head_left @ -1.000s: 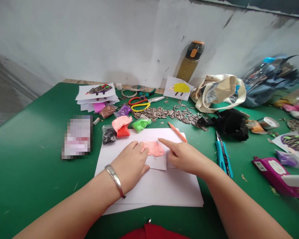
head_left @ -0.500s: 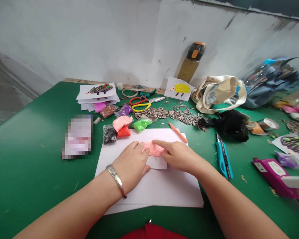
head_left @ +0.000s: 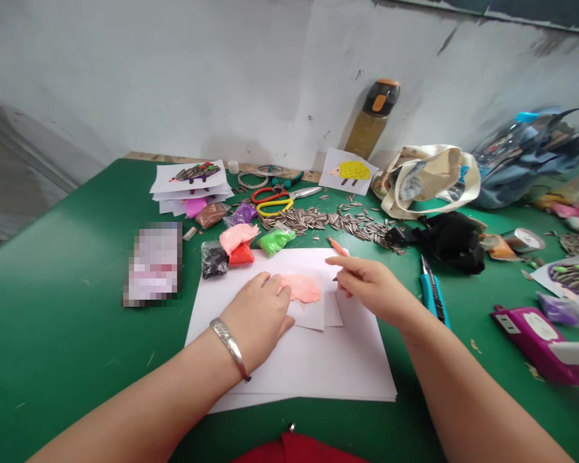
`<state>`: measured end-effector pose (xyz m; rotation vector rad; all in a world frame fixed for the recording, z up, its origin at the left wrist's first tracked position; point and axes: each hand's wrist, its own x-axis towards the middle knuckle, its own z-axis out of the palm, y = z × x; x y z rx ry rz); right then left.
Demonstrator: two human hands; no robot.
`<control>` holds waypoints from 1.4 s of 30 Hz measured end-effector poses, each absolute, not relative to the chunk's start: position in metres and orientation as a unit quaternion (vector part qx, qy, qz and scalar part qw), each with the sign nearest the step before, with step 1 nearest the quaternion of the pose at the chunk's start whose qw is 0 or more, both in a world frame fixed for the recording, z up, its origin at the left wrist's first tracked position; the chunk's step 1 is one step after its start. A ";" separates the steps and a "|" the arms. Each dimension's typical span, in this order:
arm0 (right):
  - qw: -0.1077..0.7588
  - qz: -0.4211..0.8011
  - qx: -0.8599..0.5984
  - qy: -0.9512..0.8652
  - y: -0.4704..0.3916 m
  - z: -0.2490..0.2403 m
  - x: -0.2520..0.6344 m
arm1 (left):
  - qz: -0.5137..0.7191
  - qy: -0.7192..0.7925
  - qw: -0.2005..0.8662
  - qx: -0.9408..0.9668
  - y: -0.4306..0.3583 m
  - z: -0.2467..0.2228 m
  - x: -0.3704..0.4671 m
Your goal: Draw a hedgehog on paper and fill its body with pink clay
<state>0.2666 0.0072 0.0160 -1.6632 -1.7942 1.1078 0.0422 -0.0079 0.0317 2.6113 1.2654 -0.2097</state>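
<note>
In the head view, the flat, oblong pink patch of soft clay lies between the hands on a small white paper card, long axis running left to right. The left hand, nearer, lies flat, fingers extended over its left end. The right hand is off its right end, index outstretched; whether the curled fingers grip anything, I cannot tell.

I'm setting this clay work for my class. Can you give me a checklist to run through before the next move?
1. Pink clay on a small card: ok.
2. Left hand steadying: ok, resting over the clay's left end.
3. Right hand empty: cannot tell; a dark tip shows by it.
4. Seeds off the paper: ok, beyond its far edge.
5. Cutter closed: not ok; its blade looks extended.
</note>
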 end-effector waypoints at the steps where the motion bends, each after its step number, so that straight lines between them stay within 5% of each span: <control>1: 0.243 0.418 -0.609 -0.629 0.008 0.016 0.269 | -0.068 0.435 0.115 0.890 -0.008 0.031 0.043; 7: 0.243 0.391 -0.572 -0.679 0.004 0.017 0.267 | -0.031 0.471 0.096 0.876 -0.007 0.021 0.048; 21: 0.001 0.242 -0.552 -0.798 -0.008 0.034 0.263 | -0.031 0.486 0.098 0.868 -0.005 0.017 0.050; 42: -0.026 0.242 -0.538 -0.807 -0.008 0.032 0.261 | -0.041 0.489 0.088 0.867 -0.007 0.015 0.052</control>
